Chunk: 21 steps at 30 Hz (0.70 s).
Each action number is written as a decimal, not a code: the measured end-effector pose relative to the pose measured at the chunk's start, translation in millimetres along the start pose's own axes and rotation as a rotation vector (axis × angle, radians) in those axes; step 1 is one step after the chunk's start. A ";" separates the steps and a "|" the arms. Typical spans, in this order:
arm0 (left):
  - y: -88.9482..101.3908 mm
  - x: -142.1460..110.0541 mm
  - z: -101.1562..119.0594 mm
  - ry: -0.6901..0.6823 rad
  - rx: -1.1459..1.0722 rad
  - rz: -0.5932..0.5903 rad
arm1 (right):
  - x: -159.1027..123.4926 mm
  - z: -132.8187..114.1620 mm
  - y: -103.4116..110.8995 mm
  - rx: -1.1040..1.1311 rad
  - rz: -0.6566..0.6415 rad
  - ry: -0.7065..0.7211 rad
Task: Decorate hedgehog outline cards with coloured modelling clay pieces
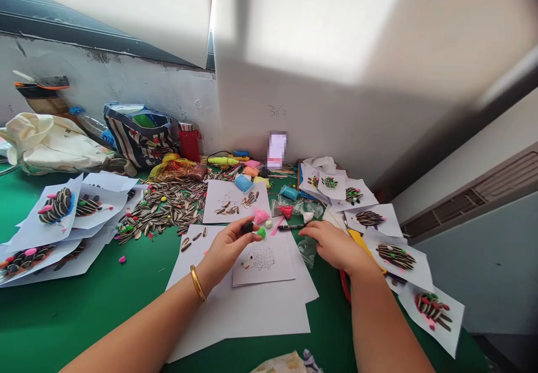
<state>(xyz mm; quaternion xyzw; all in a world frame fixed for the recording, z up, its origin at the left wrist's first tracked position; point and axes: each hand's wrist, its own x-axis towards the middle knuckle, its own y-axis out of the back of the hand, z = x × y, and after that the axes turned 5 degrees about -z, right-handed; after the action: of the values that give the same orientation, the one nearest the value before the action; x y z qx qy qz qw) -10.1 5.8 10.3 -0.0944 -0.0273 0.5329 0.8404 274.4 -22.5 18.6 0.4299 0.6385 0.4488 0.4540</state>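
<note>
A small black ball of modelling clay is pinched in the fingers of my left hand. Below it, a white sheet with a drawn hedgehog lies on larger white paper. Green clay, a pale ball and pink clay sit along the sheet's upper edge. My right hand is over the table to the right, its thumb and index finger apart. Its fingertips are by the end of a black pen, beside clear plastic bags; whether they touch the pen is unclear.
Heaped sunflower seeds lie at left. Seed-covered hedgehog pictures are stacked at left and spread at right. Yellow-handled scissors are partly under my right forearm. Bags, a red flask and clay packets stand toward the wall.
</note>
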 end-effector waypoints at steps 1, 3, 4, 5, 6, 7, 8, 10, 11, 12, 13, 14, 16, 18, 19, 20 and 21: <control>-0.3 0.2 0.1 0.003 -0.007 0.000 | -1.0 -0.4 -0.3 -0.010 -0.020 0.022; -0.5 0.4 0.4 0.018 -0.020 0.004 | -0.9 -1.8 -1.3 -0.023 -0.050 0.031; -0.5 0.3 0.6 0.029 -0.029 0.007 | 0.0 -2.4 -1.7 -0.023 -0.058 0.031; -0.4 0.1 0.7 0.036 -0.041 0.013 | 1.1 -2.7 -1.8 -0.017 -0.061 0.030; -0.3 -0.1 0.7 0.037 -0.053 0.020 | 2.2 -2.8 -1.5 -0.004 -0.057 0.028; -0.1 -0.2 0.5 0.031 -0.063 0.026 | 3.1 -2.8 -0.6 0.014 -0.046 0.021; 0.2 -0.3 0.0 0.020 -0.072 0.028 | 3.7 -2.9 0.7 0.038 -0.031 0.006; 0.9 -0.2 -1.9 -0.001 -0.079 0.017 | 4.1 -4.3 4.3 0.104 0.003 -0.042; 1.4 0.0 -3.3 -0.007 -0.078 0.005 | 4.0 -6.1 6.0 0.148 0.025 -0.064; 2.0 0.1 -4.7 -0.010 -0.073 -0.008 | 4.1 -9.0 7.2 0.203 0.049 -0.075; 2.7 0.1 -6.1 -0.013 -0.065 -0.020 | 4.5 -12.9 7.5 0.270 0.075 -0.073; 3.2 0.0 -7.3 -0.017 -0.052 -0.032 | 5.2 -17.8 6.9 0.350 0.103 -0.049; 3.9 -0.8 -8.8 -0.031 -0.023 -0.046 | 7.9 -29.8 2.5 0.532 0.140 0.022; 3.9 -2.6 -8.8 -0.065 -0.006 -0.042 | 11.6 -42.4 -4.7 0.707 0.130 0.099; 3.6 -3.8 -8.5 -0.090 -0.005 -0.034 | 13.6 -48.1 -8.7 0.768 0.135 0.119; 3.2 -4.9 -8.2 -0.119 -0.007 -0.024 | 15.6 -53.0 -12.5 0.809 0.136 0.134; 2.8 -6.0 -8.0 -0.147 -0.012 -0.018 | 17.5 -57.0 -16.1 0.831 0.136 0.149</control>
<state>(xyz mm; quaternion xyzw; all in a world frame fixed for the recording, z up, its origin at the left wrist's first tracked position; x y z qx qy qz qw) -14.0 0.5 2.3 -0.0597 -0.0927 0.5305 0.8405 213.3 -19.9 10.2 0.5839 0.7662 0.2121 0.1643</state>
